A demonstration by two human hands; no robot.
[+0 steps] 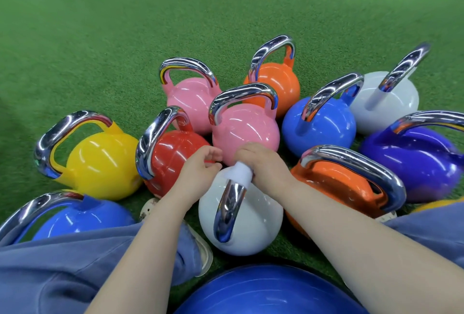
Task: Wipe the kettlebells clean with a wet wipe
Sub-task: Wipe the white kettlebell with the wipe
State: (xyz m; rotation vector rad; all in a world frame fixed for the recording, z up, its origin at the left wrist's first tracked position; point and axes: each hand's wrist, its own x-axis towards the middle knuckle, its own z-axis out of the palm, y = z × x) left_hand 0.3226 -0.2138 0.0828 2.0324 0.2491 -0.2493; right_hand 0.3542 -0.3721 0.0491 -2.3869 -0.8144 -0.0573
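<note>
1. While the wipe (241, 171) is wrapped round the chrome handle (229, 209) of the white kettlebell (253, 223), which sits on the turf (125, 37) between the knees, keep it bunched tight.
2. Right hand (261, 163) clamps wipe to handle; judged best to slide along the curve, twisting.
3. Left hand (200, 166), fingers loosely curled, holds nothing, just beside; could steady the bell.
4. Red (173, 158) and pink (244, 132) bells crowd close; watch the knuckles.

Right hand (261, 163) clenched, left hand (200, 165) loosely curled.
</note>
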